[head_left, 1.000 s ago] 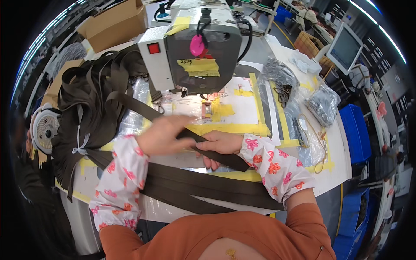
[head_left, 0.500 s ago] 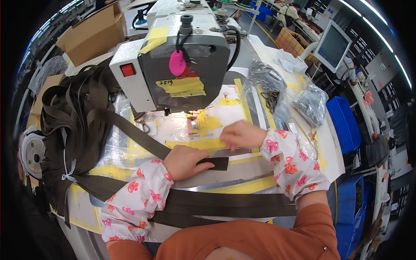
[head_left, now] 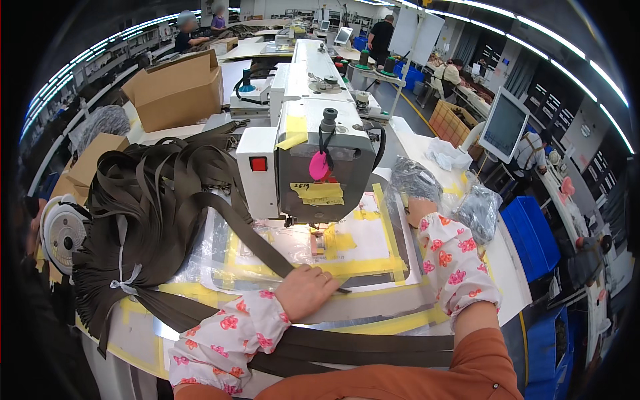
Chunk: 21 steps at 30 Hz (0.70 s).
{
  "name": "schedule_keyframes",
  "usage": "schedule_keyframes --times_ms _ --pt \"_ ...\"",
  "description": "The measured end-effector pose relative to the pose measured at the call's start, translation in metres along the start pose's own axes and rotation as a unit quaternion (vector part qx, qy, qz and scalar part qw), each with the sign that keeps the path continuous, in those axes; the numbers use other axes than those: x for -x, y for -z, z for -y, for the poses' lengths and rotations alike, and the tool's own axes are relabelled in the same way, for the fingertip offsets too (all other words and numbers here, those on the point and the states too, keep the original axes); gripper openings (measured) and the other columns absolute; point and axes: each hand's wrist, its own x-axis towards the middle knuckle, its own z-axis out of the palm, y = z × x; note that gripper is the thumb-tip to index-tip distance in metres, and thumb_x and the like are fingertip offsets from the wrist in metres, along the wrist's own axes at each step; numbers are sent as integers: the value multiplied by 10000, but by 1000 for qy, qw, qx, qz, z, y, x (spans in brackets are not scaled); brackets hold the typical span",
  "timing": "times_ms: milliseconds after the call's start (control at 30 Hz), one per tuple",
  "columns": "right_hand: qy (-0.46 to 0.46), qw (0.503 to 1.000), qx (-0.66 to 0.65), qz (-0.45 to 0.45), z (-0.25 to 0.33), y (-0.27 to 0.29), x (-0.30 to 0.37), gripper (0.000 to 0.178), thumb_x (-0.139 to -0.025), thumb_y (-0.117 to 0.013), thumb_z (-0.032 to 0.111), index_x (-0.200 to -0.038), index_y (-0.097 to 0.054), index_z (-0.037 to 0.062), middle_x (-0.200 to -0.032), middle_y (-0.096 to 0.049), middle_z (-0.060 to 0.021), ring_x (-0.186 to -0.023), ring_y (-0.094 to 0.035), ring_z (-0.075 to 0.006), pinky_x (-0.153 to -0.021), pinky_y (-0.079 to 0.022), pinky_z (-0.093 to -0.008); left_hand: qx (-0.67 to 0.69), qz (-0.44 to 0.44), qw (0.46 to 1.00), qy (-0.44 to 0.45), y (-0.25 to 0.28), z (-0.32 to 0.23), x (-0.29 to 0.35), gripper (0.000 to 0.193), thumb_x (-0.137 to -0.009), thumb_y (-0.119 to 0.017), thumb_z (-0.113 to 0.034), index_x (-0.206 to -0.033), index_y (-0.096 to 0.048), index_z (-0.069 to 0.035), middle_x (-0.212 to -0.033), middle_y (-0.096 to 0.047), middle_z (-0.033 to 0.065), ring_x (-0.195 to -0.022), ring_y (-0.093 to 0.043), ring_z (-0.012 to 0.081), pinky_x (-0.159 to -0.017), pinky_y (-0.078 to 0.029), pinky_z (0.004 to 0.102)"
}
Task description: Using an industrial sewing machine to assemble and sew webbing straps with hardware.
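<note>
My left hand [head_left: 307,292] is closed over a dark olive webbing strap [head_left: 257,243] near its end, in front of the sewing machine [head_left: 327,167]. A short piece of the strap's end sticks out past the fingers. The strap runs back to a large looped bundle of the same webbing [head_left: 160,193] on the left. To the right of the machine, my right hand [head_left: 419,211] reaches forward to a clear plastic bag [head_left: 417,177]. Its fingers are mostly hidden, so their grip does not show. Under the lit needle area lies a taped template sheet [head_left: 347,250].
Several more straps [head_left: 373,343] lie across the table's front edge. A second plastic bag [head_left: 478,205] and a monitor [head_left: 510,127] stand at the right, with blue bins [head_left: 530,233] beyond the edge. A cardboard box [head_left: 177,93] and a white round fan-like device [head_left: 63,233] are on the left.
My right hand has moved from beside the left hand forward and right to the plastic bag. My left hand still holds the strap, now with its back turned more upward. The view has tilted up.
</note>
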Motion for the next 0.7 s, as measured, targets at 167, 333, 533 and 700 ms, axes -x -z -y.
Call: schedule_keyframes --times_ms 167,333,533,700 --pt "39 907 -401 124 14 35 36 88 -735 -552 118 -762 -547 33 -712 -611 -105 -675 -611 -268 -624 -491 -371 181 66 979 61 -10 -6 -7 134 -798 -542 -211 -770 -571 -83 -673 -580 71 -644 -598 243 -564 -445 364" --pt "-10 441 -870 221 72 61 84 93 -847 -478 121 -837 -482 28 -695 -549 -74 -572 -546 -189 -560 -459 -296 428 97 886 151 -3 26 -8 243 -767 -651 -305 -715 -652 -67 -603 -599 95 -525 -571 248 -506 -430 327" --pt "80 561 -746 349 133 67 92 162 -901 -450 169 -960 -493 25 -705 -551 -55 -537 -474 -92 -488 -370 -212 339 -112 874 329 13 52 2 195 -781 -626 -165 -759 -616 29 -560 -571 105 -473 -512 133 -466 -405 271" --pt "124 665 -692 251 152 59 105 204 -847 -505 111 -1004 -490 -17 -613 -548 -48 -501 -513 -113 -466 -378 -252 272 -115 901 319 1 48 1 166 -800 -608 -128 -750 -587 29 -589 -566 96 -458 -497 151 -455 -401 271"
